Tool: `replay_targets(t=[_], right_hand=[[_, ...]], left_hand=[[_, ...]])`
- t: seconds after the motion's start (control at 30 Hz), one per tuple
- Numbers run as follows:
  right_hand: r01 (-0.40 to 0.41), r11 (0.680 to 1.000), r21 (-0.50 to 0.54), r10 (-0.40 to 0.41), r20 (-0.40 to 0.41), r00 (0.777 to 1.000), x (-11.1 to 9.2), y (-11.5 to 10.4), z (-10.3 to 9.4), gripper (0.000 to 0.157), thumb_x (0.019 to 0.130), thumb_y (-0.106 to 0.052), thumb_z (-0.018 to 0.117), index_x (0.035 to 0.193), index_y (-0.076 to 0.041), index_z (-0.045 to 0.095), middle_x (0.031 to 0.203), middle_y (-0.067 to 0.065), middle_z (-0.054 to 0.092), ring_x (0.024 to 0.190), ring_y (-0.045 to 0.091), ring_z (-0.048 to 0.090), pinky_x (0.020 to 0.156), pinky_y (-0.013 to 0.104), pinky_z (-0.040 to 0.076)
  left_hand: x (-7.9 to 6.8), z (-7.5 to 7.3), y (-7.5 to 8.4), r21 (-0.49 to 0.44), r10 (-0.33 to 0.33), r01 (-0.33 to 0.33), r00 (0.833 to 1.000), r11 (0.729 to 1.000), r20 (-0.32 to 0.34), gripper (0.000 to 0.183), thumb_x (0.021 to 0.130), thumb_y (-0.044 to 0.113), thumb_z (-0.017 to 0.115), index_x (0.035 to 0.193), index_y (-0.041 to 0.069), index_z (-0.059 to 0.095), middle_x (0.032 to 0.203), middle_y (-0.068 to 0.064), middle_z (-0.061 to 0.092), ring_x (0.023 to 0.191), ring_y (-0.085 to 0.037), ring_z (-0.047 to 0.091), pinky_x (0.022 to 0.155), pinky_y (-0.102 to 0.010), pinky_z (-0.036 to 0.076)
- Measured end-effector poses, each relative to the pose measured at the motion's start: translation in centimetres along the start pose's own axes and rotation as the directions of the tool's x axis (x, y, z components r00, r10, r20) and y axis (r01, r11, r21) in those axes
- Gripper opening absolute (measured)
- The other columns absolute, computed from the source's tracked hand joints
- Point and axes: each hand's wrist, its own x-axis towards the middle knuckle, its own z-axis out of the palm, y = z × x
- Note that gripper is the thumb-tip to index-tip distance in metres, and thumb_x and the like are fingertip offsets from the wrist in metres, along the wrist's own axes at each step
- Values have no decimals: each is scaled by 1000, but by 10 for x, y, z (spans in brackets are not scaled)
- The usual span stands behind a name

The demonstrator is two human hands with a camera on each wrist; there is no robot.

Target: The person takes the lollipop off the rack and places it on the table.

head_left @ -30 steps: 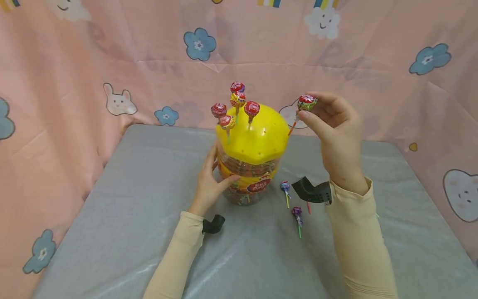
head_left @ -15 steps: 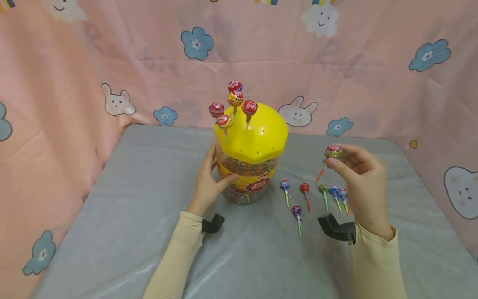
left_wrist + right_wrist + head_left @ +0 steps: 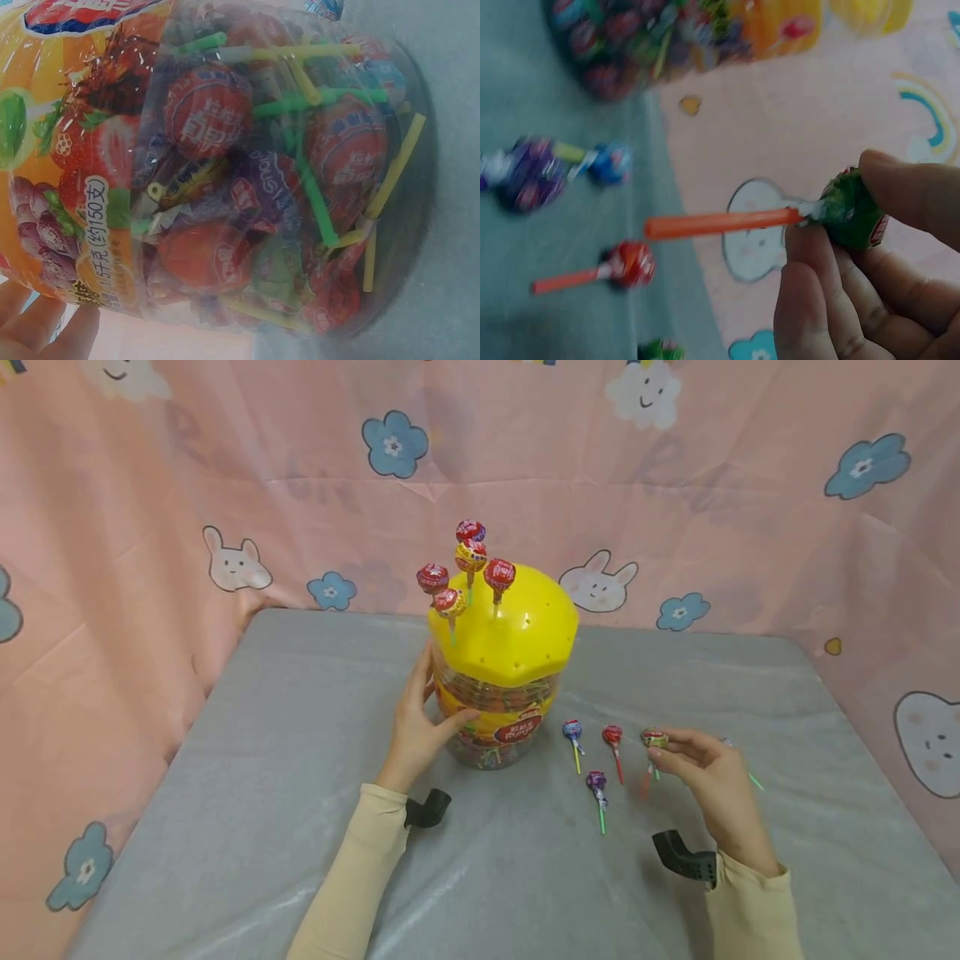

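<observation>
My left hand point(image 3: 416, 727) grips a clear plastic jar point(image 3: 498, 752) from its left side, thumb across the front label. The jar stands upright, packed with wrapped lollipops, under a domed yellow lid point(image 3: 536, 627) with small holes. Several lollipops stand stick-down in the lid's left part, one of them red point(image 3: 499, 574). Between thumb and fingers, my right hand point(image 3: 712, 785) pinches a green-and-red lollipop point(image 3: 855, 214) by its head, the orange stick pointing down in the head view. That hand is low over the table's right side. Loose lollipops behind it are largely hidden.
Right of the jar on the grey table point(image 3: 300, 718) lie a blue lollipop point(image 3: 572, 730), a red lollipop point(image 3: 612, 737) and a purple lollipop point(image 3: 597, 782). A green stick point(image 3: 755, 781) shows beyond the right hand. A pink patterned curtain point(image 3: 510, 452) hangs behind the table.
My right hand has moved from beside the lid to the right and down toward the loose lollipops, still pinching the green-and-red lollipop. My left hand has stayed on the jar.
</observation>
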Motion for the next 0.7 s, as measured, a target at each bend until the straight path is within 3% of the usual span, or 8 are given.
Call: replay_targets(t=[0.13, 0.23, 0.33, 0.5, 0.7], right_hand=[[-66, 982, -174, 74, 37, 997, 3, 9, -6, 44, 90, -21, 67, 121, 7, 56, 93, -7, 66, 83, 5, 62, 78, 29, 51], [-134, 952, -273, 169, 109, 980, 6, 14, -11, 51, 89, -31, 67, 123, 4, 56, 100, 4, 68, 85, 9, 63, 84, 40, 48], [-171, 933, -317, 228, 154, 961, 8, 21, -10, 52, 88, -34, 68, 120, 5, 57, 104, 10, 68, 85, 14, 64, 82, 40, 47], [-140, 925, -355, 207, 159, 965, 11, 32, -5, 42, 86, -28, 70, 109, 7, 64, 96, 13, 69, 80, 15, 63, 72, 30, 49], [-98, 891, -443, 177, 140, 974, 14, 42, 1, 39, 83, -25, 73, 103, 8, 67, 90, 15, 70, 80, 14, 60, 69, 30, 48]], left_hand=[[-1, 0, 1, 5, 10, -10, 1000, 1000, -5, 107, 73, 65, 59, 152, 9, 14, 155, -8, 21, 136, -27, 31, 109, -45, 31], [-1, 0, 2, 10, 5, -5, 1000, 1000, -3, 107, 73, 65, 58, 152, 9, 14, 155, -8, 21, 136, -27, 31, 110, -45, 31], [-1, 0, 2, 10, -3, 3, 1000, 1000, 3, 108, 72, 65, 58, 152, 9, 14, 155, -9, 20, 136, -27, 30, 110, -45, 31], [-1, 1, 1, 11, -8, 8, 1000, 1000, 3, 107, 72, 65, 59, 152, 9, 15, 155, -9, 20, 136, -28, 30, 110, -45, 30], [0, 0, 0, 14, 0, 0, 1000, 1000, -2, 107, 73, 65, 59, 152, 9, 15, 155, -8, 21, 135, -27, 31, 109, -44, 31]])
